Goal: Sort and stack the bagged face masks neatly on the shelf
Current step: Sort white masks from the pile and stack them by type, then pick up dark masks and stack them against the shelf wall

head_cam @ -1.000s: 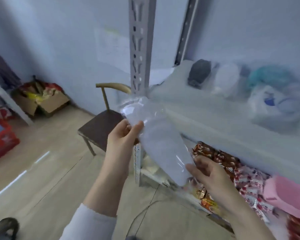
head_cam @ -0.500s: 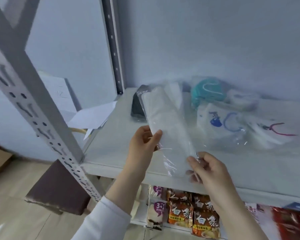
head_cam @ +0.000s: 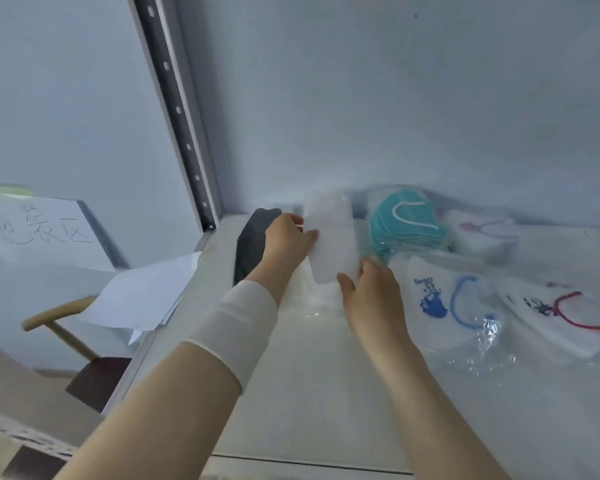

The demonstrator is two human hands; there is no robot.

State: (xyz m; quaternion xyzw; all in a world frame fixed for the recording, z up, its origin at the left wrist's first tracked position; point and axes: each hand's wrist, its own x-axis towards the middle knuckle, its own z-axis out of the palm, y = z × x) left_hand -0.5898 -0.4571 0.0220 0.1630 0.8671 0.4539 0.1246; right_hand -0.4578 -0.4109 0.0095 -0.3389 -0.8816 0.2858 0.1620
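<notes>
Both hands, left and right, pinch the white bagged mask over the shelf.

A smooth, faintly glossy white shelf is framed by a painted metal post at 11 o'clock. Clear, glossy, crinkled plastic is seen in the bag at 3 o'clock. The white mask, teal masks and black masks are seen as matt cloth. Matt paper and a smooth wooden chair are shown at 9 o'clock.

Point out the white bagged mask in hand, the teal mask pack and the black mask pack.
white bagged mask (head_cam: 331, 237), head view, centre of the white mask.
teal mask pack (head_cam: 384, 227), head view, teal face beside the ear loop.
black mask pack (head_cam: 250, 244), head view, middle of its dark face.
</notes>
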